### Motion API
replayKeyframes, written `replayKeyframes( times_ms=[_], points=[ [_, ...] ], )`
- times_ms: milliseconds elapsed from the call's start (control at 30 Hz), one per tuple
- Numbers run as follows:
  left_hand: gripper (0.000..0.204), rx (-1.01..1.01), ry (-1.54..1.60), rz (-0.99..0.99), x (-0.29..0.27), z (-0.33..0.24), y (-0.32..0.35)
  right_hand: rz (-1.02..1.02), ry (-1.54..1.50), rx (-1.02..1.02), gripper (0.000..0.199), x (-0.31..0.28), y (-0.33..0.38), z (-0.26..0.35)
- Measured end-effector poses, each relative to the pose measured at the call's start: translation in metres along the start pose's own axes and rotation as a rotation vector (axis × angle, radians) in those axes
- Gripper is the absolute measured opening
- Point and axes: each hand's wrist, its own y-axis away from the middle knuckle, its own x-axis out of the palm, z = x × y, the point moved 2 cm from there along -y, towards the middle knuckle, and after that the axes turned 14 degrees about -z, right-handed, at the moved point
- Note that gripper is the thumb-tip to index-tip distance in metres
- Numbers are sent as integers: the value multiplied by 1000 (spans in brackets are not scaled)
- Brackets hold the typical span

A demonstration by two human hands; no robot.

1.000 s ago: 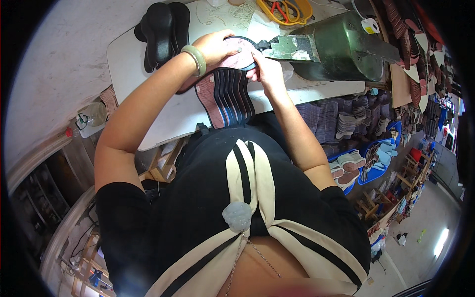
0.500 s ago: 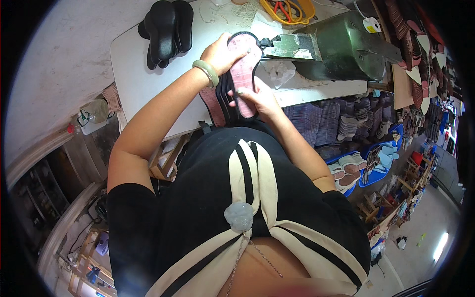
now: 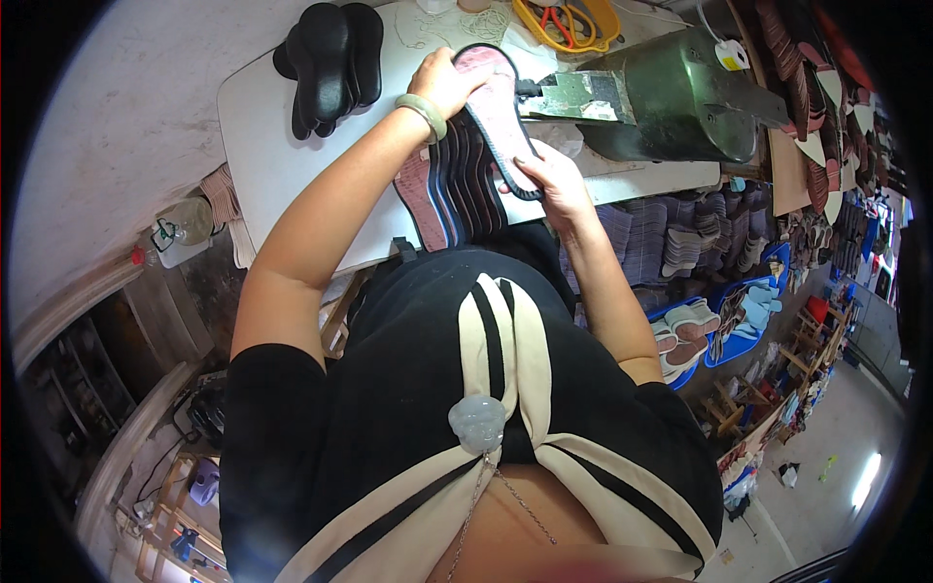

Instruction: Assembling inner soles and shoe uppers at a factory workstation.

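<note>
A pink insole with a dark bound edge [image 3: 496, 107] lies against the front of a green sewing machine [image 3: 671, 92] on a white table [image 3: 262, 146]. My left hand [image 3: 442, 83], with a pale green bangle at the wrist, grips the insole's far end. My right hand [image 3: 546, 175] pinches its near end. Under it, a fanned stack of pink and dark insoles [image 3: 452, 189] rests at the table's front edge.
A stack of black soles [image 3: 326, 63] sits at the table's back left. A yellow tray with scissors [image 3: 569, 19] lies behind the machine. Blue bins of soles [image 3: 719, 321] and stacked insoles fill the floor to the right. A plastic bottle [image 3: 180, 228] stands at left.
Both hands have carried the pink insole away from the stack and farther up toward the sewing machine's head, and it has turned lengthwise.
</note>
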Motion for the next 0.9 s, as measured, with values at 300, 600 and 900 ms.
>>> replayKeyframes(
  times_ms=[300,600,900],
  points=[
    [53,-626,718,-115,14,108,23,157,70,63,49,72,-1,7],
    [98,-290,-90,-5,-1,115,133,-61,1017,-1120,58,169,-100,-32],
    [98,-477,457,-195,-33,118,134,30,687,-377,51,77,-26,-88]
  ],
)
